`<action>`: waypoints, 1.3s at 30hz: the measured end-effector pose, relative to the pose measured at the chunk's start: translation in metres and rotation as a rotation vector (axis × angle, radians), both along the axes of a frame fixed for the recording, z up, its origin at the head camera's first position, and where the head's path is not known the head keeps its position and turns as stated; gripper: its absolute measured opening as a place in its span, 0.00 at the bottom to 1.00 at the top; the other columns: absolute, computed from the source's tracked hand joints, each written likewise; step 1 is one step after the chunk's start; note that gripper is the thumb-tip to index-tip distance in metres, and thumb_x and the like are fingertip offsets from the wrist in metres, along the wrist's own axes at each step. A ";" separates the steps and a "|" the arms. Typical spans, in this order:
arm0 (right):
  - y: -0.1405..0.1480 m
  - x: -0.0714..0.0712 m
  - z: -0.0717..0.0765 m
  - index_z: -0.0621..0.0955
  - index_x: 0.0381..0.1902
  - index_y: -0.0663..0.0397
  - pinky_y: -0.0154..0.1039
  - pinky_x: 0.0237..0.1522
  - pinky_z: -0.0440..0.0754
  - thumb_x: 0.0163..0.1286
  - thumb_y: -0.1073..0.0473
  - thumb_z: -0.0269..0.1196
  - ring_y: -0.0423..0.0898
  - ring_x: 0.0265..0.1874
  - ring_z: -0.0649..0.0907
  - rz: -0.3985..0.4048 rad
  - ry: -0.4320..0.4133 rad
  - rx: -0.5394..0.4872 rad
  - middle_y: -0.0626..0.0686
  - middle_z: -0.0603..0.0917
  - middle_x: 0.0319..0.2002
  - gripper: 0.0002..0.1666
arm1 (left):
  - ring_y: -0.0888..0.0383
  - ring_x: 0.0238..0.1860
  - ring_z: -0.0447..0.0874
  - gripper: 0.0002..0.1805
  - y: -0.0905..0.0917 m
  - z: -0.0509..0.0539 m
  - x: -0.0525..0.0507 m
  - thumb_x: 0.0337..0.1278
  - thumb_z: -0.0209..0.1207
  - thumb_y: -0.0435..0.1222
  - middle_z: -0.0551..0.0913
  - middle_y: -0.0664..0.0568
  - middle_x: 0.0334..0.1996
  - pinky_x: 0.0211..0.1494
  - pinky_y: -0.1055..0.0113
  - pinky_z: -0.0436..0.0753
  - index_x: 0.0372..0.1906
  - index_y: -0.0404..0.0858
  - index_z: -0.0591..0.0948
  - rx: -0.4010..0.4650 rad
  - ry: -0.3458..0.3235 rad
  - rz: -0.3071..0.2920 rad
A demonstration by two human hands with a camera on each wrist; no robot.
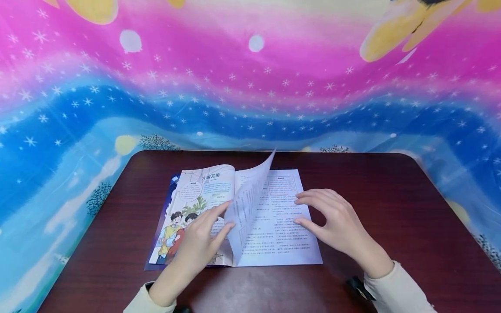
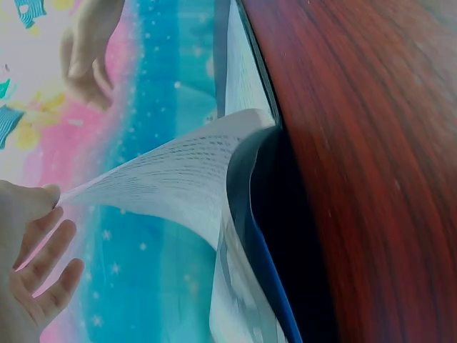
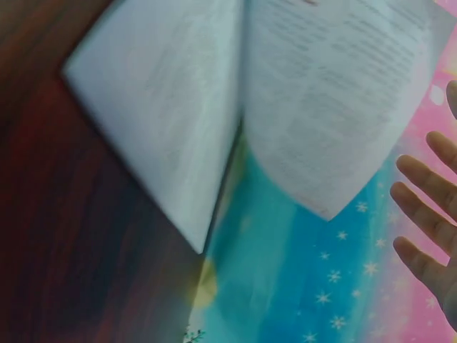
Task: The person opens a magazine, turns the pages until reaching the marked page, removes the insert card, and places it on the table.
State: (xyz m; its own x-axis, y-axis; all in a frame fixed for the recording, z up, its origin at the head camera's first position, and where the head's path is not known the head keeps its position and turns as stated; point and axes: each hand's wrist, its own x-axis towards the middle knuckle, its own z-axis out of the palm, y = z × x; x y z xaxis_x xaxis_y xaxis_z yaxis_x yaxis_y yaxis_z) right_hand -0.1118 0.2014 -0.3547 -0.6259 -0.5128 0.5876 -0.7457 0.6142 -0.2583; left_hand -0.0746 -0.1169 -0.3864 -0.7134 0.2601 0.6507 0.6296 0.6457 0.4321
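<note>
A pink-and-blue snowflake-patterned cloth hangs behind the dark reddish-brown wooden table. From the head, an open printed paper magazine lies there; the left hand pinches a raised white page. The left wrist shows its edge held. At the right wrist, the right hand spreads its fingers.

We see an open magazine on a dark table, illustrated left page, text-filled right page; one printed leaf raised, curving.
</note>
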 end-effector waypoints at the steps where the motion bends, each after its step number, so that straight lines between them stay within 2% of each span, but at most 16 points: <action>1: 0.002 0.000 -0.002 0.85 0.48 0.52 0.42 0.61 0.70 0.70 0.32 0.57 0.47 0.52 0.81 0.001 0.001 0.011 0.48 0.86 0.49 0.31 | 0.55 0.47 0.85 0.33 -0.003 0.000 0.001 0.50 0.73 0.31 0.85 0.48 0.49 0.45 0.58 0.85 0.63 0.37 0.76 0.007 -0.003 0.021; 5: 0.010 0.001 -0.011 0.85 0.47 0.49 0.43 0.59 0.72 0.70 0.33 0.57 0.47 0.51 0.82 0.009 0.003 0.067 0.46 0.86 0.48 0.28 | 0.55 0.40 0.84 0.34 -0.015 0.001 0.007 0.48 0.74 0.30 0.85 0.47 0.44 0.37 0.59 0.85 0.62 0.33 0.75 0.016 -0.014 0.114; 8: 0.016 0.003 -0.016 0.85 0.46 0.46 0.44 0.57 0.74 0.67 0.37 0.64 0.45 0.50 0.82 0.019 -0.017 0.115 0.45 0.85 0.48 0.22 | 0.56 0.31 0.81 0.32 -0.023 0.000 0.011 0.46 0.75 0.29 0.84 0.47 0.36 0.28 0.66 0.80 0.59 0.30 0.75 0.015 -0.027 0.178; 11: 0.022 0.004 -0.021 0.85 0.46 0.46 0.45 0.55 0.76 0.62 0.44 0.71 0.44 0.49 0.81 0.041 -0.044 0.157 0.44 0.85 0.48 0.19 | 0.57 0.26 0.77 0.33 -0.030 -0.002 0.015 0.44 0.75 0.29 0.82 0.47 0.31 0.22 0.70 0.73 0.57 0.28 0.75 0.015 -0.043 0.224; 15: 0.030 0.006 -0.029 0.85 0.46 0.47 0.46 0.52 0.78 0.59 0.49 0.74 0.44 0.49 0.82 0.077 -0.071 0.193 0.44 0.84 0.49 0.19 | 0.55 0.29 0.82 0.37 -0.041 -0.006 0.020 0.41 0.76 0.27 0.85 0.44 0.35 0.25 0.63 0.79 0.60 0.27 0.72 0.016 -0.069 0.260; 18: 0.035 0.007 -0.035 0.85 0.47 0.48 0.46 0.52 0.78 0.59 0.50 0.74 0.44 0.49 0.82 0.089 -0.091 0.219 0.45 0.84 0.50 0.20 | 0.53 0.33 0.85 0.36 -0.048 -0.009 0.023 0.41 0.76 0.26 0.86 0.41 0.40 0.29 0.55 0.84 0.59 0.28 0.73 0.013 -0.094 0.277; 22: 0.039 0.008 -0.043 0.84 0.49 0.47 0.47 0.53 0.79 0.56 0.51 0.76 0.44 0.51 0.81 0.076 -0.139 0.273 0.45 0.84 0.51 0.22 | 0.53 0.33 0.84 0.31 -0.055 -0.013 0.029 0.43 0.75 0.27 0.85 0.41 0.41 0.29 0.54 0.83 0.55 0.29 0.74 0.019 -0.145 0.308; 27: 0.041 0.011 -0.049 0.84 0.53 0.45 0.51 0.55 0.78 0.57 0.51 0.76 0.47 0.55 0.80 0.043 -0.251 0.352 0.47 0.82 0.56 0.26 | 0.55 0.28 0.78 0.32 -0.062 -0.015 0.035 0.44 0.75 0.28 0.85 0.44 0.38 0.26 0.63 0.78 0.56 0.31 0.72 0.030 -0.212 0.363; 31: 0.042 0.013 -0.053 0.83 0.56 0.46 0.54 0.58 0.76 0.57 0.50 0.75 0.49 0.58 0.79 0.027 -0.323 0.396 0.48 0.80 0.60 0.28 | 0.54 0.29 0.81 0.35 -0.067 -0.016 0.038 0.42 0.76 0.28 0.86 0.44 0.36 0.27 0.60 0.78 0.57 0.30 0.71 0.047 -0.232 0.406; 32: 0.042 0.014 -0.054 0.83 0.56 0.46 0.54 0.58 0.76 0.57 0.50 0.75 0.50 0.58 0.79 0.026 -0.332 0.404 0.49 0.80 0.61 0.28 | 0.52 0.32 0.83 0.35 -0.068 -0.015 0.040 0.43 0.76 0.29 0.86 0.44 0.37 0.30 0.57 0.79 0.58 0.30 0.71 0.056 -0.244 0.417; 34: 0.042 0.015 -0.056 0.83 0.57 0.46 0.54 0.59 0.75 0.56 0.49 0.76 0.50 0.59 0.78 0.020 -0.348 0.418 0.50 0.79 0.62 0.30 | 0.50 0.37 0.85 0.36 -0.071 -0.013 0.043 0.46 0.74 0.29 0.86 0.44 0.39 0.35 0.62 0.80 0.61 0.31 0.70 0.090 -0.285 0.432; 35: 0.043 0.016 -0.057 0.83 0.57 0.46 0.55 0.59 0.75 0.56 0.49 0.76 0.50 0.59 0.78 0.021 -0.359 0.425 0.50 0.79 0.62 0.30 | 0.48 0.40 0.86 0.36 -0.072 -0.012 0.044 0.49 0.73 0.30 0.86 0.43 0.41 0.38 0.68 0.80 0.63 0.31 0.69 0.112 -0.313 0.437; 37: 0.043 0.016 -0.059 0.83 0.57 0.47 0.55 0.60 0.74 0.55 0.49 0.76 0.51 0.60 0.78 0.022 -0.376 0.430 0.51 0.78 0.63 0.31 | 0.46 0.45 0.85 0.37 -0.075 -0.010 0.047 0.54 0.71 0.30 0.85 0.41 0.46 0.43 0.78 0.75 0.67 0.32 0.66 0.151 -0.366 0.452; 39: 0.044 0.017 -0.061 0.83 0.57 0.47 0.56 0.60 0.74 0.55 0.49 0.76 0.52 0.61 0.77 0.019 -0.389 0.434 0.51 0.77 0.64 0.31 | 0.45 0.47 0.85 0.38 -0.079 -0.009 0.049 0.56 0.69 0.30 0.83 0.40 0.49 0.47 0.83 0.72 0.70 0.33 0.64 0.176 -0.400 0.466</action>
State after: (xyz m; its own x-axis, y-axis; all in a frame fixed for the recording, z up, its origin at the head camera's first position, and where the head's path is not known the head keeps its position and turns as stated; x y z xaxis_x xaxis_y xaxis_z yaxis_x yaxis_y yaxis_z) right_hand -0.0947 0.2456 -0.4153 -0.7418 -0.6687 0.0505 -0.6586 0.7121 -0.2432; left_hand -0.0260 -0.1955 -0.3950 -0.9223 -0.2228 0.3157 0.0681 0.7107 0.7002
